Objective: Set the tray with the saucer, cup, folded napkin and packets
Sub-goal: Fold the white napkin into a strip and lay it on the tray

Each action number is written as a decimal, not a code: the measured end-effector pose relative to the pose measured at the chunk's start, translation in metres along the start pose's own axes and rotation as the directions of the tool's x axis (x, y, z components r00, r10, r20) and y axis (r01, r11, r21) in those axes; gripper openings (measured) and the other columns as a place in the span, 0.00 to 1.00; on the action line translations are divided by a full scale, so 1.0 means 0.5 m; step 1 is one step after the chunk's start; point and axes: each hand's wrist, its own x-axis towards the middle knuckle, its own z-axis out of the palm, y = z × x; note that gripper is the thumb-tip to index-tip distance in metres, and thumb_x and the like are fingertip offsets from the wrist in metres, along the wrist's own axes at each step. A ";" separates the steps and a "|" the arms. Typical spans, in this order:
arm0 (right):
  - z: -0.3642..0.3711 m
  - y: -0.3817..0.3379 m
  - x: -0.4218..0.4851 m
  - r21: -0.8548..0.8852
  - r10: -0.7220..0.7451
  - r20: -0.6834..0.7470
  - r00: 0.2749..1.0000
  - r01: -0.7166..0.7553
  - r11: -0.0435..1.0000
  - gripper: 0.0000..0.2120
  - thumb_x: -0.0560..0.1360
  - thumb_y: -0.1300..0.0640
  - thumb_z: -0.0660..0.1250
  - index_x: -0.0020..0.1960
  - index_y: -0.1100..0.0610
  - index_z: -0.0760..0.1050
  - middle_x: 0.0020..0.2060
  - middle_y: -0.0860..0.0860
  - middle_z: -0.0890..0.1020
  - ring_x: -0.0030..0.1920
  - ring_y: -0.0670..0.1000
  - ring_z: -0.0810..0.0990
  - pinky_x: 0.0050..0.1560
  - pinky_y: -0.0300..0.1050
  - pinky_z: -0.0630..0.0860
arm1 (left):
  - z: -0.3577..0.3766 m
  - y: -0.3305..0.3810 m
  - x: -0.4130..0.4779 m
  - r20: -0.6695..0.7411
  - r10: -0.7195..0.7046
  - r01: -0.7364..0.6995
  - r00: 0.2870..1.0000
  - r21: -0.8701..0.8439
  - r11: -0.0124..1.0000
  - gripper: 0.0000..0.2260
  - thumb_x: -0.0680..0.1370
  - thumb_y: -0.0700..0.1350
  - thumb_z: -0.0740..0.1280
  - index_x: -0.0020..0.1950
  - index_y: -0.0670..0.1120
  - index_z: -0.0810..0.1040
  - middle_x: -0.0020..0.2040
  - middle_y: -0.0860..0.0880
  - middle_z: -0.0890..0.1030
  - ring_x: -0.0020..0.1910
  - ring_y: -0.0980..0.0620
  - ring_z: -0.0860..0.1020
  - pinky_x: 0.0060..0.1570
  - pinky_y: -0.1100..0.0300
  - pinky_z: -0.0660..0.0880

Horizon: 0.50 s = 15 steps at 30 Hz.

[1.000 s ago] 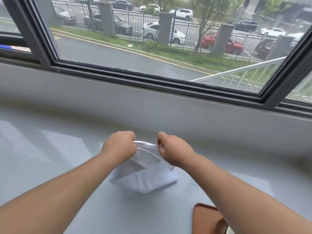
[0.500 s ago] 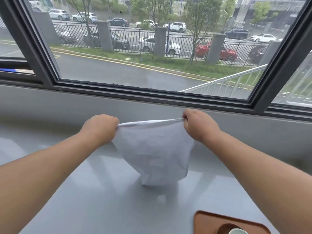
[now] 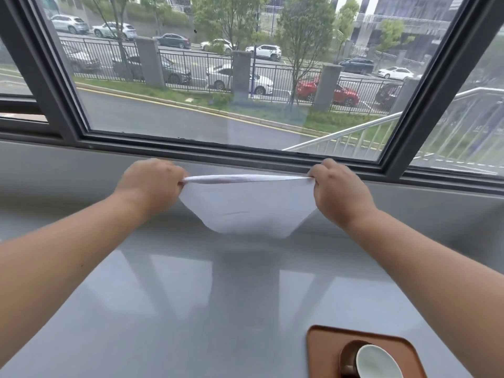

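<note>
The napkin (image 3: 246, 207) is pinched at its upper corners by the left hand (image 3: 148, 184) and right hand (image 3: 339, 186), stretched taut between them above the table (image 3: 191, 309), presumably for folding, with the tray (image 3: 321, 342) below the right forearm

You'll find no text, label, brand or number to read here. The white cloth napkin (image 3: 246, 207), brown rounded tray (image 3: 321, 347), white cup (image 3: 377, 362) and glossy grey bench (image 3: 191, 309) are unmarked, and the parked cars' plates are too small.
</note>
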 end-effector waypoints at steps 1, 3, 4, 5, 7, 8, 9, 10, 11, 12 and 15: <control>0.008 -0.004 -0.027 -0.005 0.004 0.041 0.999 -0.004 1.000 0.12 0.77 0.66 0.61 0.56 0.59 0.80 0.51 0.58 0.79 0.50 0.63 0.78 0.48 0.54 0.76 | 0.012 0.002 -0.022 0.078 0.012 -0.009 0.997 -0.034 0.999 0.12 0.83 0.49 0.57 0.58 0.56 0.79 0.42 0.51 0.80 0.41 0.45 0.77 0.38 0.54 0.72; 0.033 -0.014 -0.088 -0.015 0.003 0.126 0.992 -0.001 1.000 0.10 0.78 0.65 0.61 0.54 0.58 0.79 0.49 0.57 0.78 0.49 0.63 0.78 0.47 0.54 0.76 | 0.045 0.008 -0.074 0.222 0.063 -0.040 0.973 -0.106 0.994 0.14 0.83 0.49 0.57 0.65 0.65 0.72 0.42 0.52 0.79 0.42 0.45 0.78 0.39 0.54 0.72; 0.049 -0.020 -0.120 -0.023 -0.001 0.170 0.986 0.005 1.000 0.09 0.78 0.64 0.61 0.54 0.57 0.78 0.49 0.56 0.78 0.49 0.62 0.79 0.47 0.53 0.76 | 0.066 0.013 -0.101 0.264 0.114 -0.091 0.958 -0.097 0.991 0.16 0.83 0.48 0.57 0.66 0.67 0.70 0.44 0.52 0.80 0.45 0.45 0.79 0.40 0.55 0.72; 0.066 -0.026 -0.154 -0.026 -0.005 0.212 0.977 0.011 1.000 0.10 0.78 0.63 0.61 0.54 0.56 0.78 0.50 0.55 0.78 0.50 0.61 0.79 0.47 0.53 0.76 | 0.092 0.021 -0.132 0.291 0.172 -0.165 0.941 -0.048 0.985 0.18 0.82 0.46 0.57 0.66 0.66 0.70 0.46 0.53 0.80 0.48 0.46 0.79 0.42 0.55 0.72; 0.104 -0.043 -0.224 -0.017 -0.008 0.294 0.956 0.014 1.000 0.11 0.78 0.62 0.60 0.56 0.54 0.78 0.50 0.54 0.78 0.51 0.60 0.79 0.47 0.52 0.75 | 0.145 0.038 -0.196 0.359 0.249 -0.278 0.899 0.029 0.960 0.16 0.79 0.44 0.58 0.62 0.61 0.74 0.49 0.54 0.80 0.54 0.48 0.77 0.45 0.55 0.71; 0.123 -0.052 -0.260 -0.009 -0.006 0.333 0.943 0.009 1.000 0.11 0.78 0.62 0.59 0.56 0.54 0.78 0.50 0.53 0.78 0.52 0.59 0.78 0.47 0.51 0.75 | 0.171 0.048 -0.230 0.400 0.249 -0.281 0.882 0.022 0.959 0.14 0.79 0.44 0.58 0.59 0.58 0.76 0.49 0.54 0.79 0.54 0.49 0.76 0.46 0.55 0.72; 0.141 -0.060 -0.297 -0.001 0.001 0.370 0.929 -0.001 1.000 0.12 0.78 0.63 0.59 0.56 0.53 0.77 0.50 0.53 0.77 0.52 0.59 0.78 0.46 0.51 0.76 | 0.193 0.058 -0.266 0.437 0.240 -0.270 0.867 0.006 0.963 0.12 0.79 0.44 0.58 0.56 0.57 0.77 0.48 0.54 0.78 0.53 0.49 0.74 0.46 0.54 0.72; 0.159 -0.068 -0.333 0.007 0.009 0.404 0.915 -0.013 1.000 0.13 0.77 0.64 0.58 0.56 0.53 0.77 0.50 0.52 0.77 0.51 0.58 0.77 0.46 0.51 0.76 | 0.211 0.069 -0.301 0.469 0.233 -0.268 0.852 0.007 0.963 0.12 0.79 0.44 0.57 0.54 0.56 0.77 0.48 0.54 0.77 0.52 0.49 0.74 0.45 0.54 0.71; 0.176 -0.074 -0.368 0.013 0.012 0.433 0.901 -0.019 1.000 0.14 0.77 0.65 0.58 0.56 0.53 0.77 0.49 0.51 0.77 0.51 0.57 0.77 0.46 0.52 0.77 | 0.227 0.079 -0.336 0.494 0.229 -0.279 0.839 0.029 0.960 0.12 0.79 0.45 0.56 0.53 0.55 0.78 0.48 0.54 0.77 0.52 0.49 0.74 0.44 0.54 0.70; 0.190 -0.079 -0.402 0.018 0.008 0.454 0.891 -0.018 1.000 0.14 0.77 0.65 0.57 0.56 0.53 0.77 0.49 0.50 0.77 0.51 0.56 0.76 0.47 0.51 0.76 | 0.241 0.089 -0.369 0.513 0.221 -0.290 0.830 0.058 0.955 0.12 0.80 0.45 0.56 0.53 0.54 0.78 0.48 0.54 0.77 0.51 0.49 0.74 0.43 0.54 0.68; 0.226 -0.090 -0.491 0.042 -0.015 0.495 0.869 -0.007 0.999 0.15 0.77 0.65 0.57 0.56 0.52 0.76 0.49 0.49 0.76 0.50 0.54 0.76 0.43 0.46 0.71 | 0.268 0.110 -0.464 0.594 0.125 -0.261 0.794 0.148 0.954 0.11 0.80 0.48 0.56 0.51 0.53 0.78 0.48 0.53 0.77 0.49 0.48 0.73 0.41 0.54 0.66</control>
